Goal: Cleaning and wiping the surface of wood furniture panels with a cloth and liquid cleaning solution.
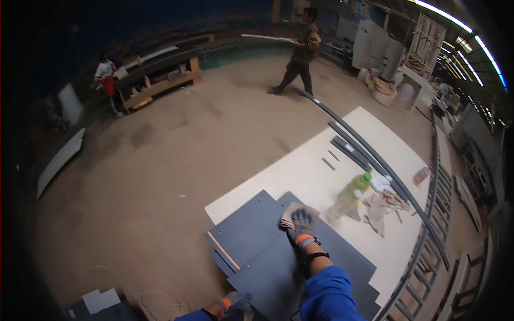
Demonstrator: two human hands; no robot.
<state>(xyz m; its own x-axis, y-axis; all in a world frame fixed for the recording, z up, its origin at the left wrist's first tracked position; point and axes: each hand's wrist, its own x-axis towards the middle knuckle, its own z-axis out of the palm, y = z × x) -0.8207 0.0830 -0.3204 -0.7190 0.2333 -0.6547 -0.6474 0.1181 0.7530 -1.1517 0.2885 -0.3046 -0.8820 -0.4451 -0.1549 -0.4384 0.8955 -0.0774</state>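
My right hand [302,220], in a grey glove with an orange cuff, presses a folded brown cloth [287,218] onto a flat dark grey panel [273,273]. Its fingers are bent over the cloth. Several such panels lie overlapping at the table's near end; one [249,214] shows small holes and a pale strip along its left edge. At the near left edge of the panels lies my left hand [235,301], gloved too, with its fingers stretched out against the panel and nothing visible in them. Part of it is dark and blurred.
Right of the panels, the white table [257,184] bears a green-capped bottle [357,187], a clear bottle [342,206], rags [377,211] and long dark strips [350,152]. A roller rack [428,267] runs along the right. One person [305,51] walks with a white bar; another [107,80] stands by a workbench [160,75].
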